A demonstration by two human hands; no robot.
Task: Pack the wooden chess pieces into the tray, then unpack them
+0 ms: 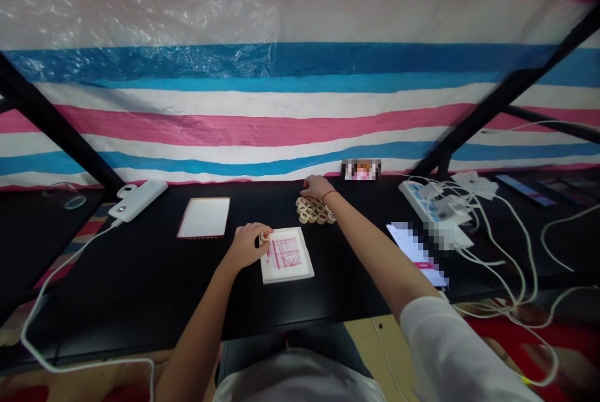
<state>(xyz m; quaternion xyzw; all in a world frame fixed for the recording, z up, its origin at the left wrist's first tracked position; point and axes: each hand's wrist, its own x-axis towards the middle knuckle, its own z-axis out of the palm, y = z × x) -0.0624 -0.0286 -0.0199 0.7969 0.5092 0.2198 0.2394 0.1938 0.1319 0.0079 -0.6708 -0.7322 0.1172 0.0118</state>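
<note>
Between the thumb and fingers of my left hand point(250, 244) is a round wooden Chinese chess piece point(265, 236) with a red character. That hand is at the upper left corner of a shallow white box point(309, 259), in which a sheet with a red printed grid point(288, 253) lies. My right hand point(317, 187) reaches to the far side of a cluster of Chinese chess pieces point(310, 209), its fingers curled downward. Anything between those fingers is hidden from me. Several pieces in the cluster lie close together, their characters facing up.
An open white box half with a dark red rim point(204, 218) lies at left, near a white plugged-in device point(139, 200). At right are a phone point(417, 255) and a power strip point(424, 205) with tangled white cables. Another phone point(361, 169) leans against the striped sheet.
</note>
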